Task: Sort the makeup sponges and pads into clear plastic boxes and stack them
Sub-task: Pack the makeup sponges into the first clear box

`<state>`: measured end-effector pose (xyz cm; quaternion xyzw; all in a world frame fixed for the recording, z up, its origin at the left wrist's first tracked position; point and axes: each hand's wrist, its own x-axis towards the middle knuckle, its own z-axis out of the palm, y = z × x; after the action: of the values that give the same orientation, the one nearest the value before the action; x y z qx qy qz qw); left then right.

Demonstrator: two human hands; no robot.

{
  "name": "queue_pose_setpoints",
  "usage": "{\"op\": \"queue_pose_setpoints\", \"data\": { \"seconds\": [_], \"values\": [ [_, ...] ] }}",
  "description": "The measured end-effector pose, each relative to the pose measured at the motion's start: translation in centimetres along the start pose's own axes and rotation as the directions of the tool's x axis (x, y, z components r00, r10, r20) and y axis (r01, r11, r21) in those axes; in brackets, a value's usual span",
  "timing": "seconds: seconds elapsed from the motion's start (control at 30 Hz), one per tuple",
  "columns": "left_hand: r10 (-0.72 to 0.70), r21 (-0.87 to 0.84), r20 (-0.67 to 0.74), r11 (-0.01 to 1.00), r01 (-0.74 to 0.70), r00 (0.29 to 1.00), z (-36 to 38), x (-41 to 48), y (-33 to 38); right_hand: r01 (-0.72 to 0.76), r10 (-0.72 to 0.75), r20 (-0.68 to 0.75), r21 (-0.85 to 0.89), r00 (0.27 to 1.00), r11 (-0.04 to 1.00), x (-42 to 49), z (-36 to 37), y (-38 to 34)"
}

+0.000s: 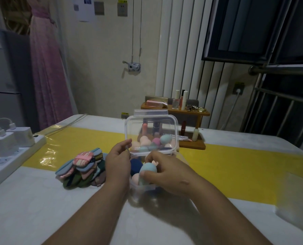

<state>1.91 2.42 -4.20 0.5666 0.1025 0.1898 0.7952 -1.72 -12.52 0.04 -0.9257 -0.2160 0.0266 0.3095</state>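
Clear plastic box (138, 191) stands open, its lid (152, 131) tipped up and pinched at the edge by the left hand (118, 163). The right hand (168, 175) curls round a teal sponge (147, 171) inside the box; it looks squashy and featherlight, best taken round its belly. Pads (81, 168) lie heaped left of the box.

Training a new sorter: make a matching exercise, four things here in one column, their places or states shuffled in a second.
1. light-blue egg-shaped makeup sponge
2. clear plastic lid
3. pile of flat fabric pads
4. white power strip

a. at the left edge of the table, chargers plugged in
b. gripped by the right hand over the clear plastic box
c. tipped up, pinched by the left hand
d. heaped left of the box

Pairs: 1-b, 2-c, 3-d, 4-a
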Motion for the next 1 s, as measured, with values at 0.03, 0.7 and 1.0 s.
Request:
{"op": "queue_pose_setpoints", "data": {
  "seconds": [0.03,0.7,1.0],
  "values": [
    [0.000,-0.001,0.001,1.000,0.000,1.000,0.0,0.0,0.0,-0.004,0.005,0.028,-0.048,1.000,0.999,0.0,0.0,-0.1],
    [0.020,0.017,0.005,1.000,-0.020,1.000,0.1,0.7,-0.8,-0.102,0.109,0.162,-0.049,0.981,0.994,0.7,0.1,-0.7],
    [0.033,0.007,0.011,0.999,-0.033,0.999,0.1,0.6,-0.8,-0.169,0.175,0.064,-0.090,0.982,0.981,1.9,1.0,-0.2]
  ]
}}
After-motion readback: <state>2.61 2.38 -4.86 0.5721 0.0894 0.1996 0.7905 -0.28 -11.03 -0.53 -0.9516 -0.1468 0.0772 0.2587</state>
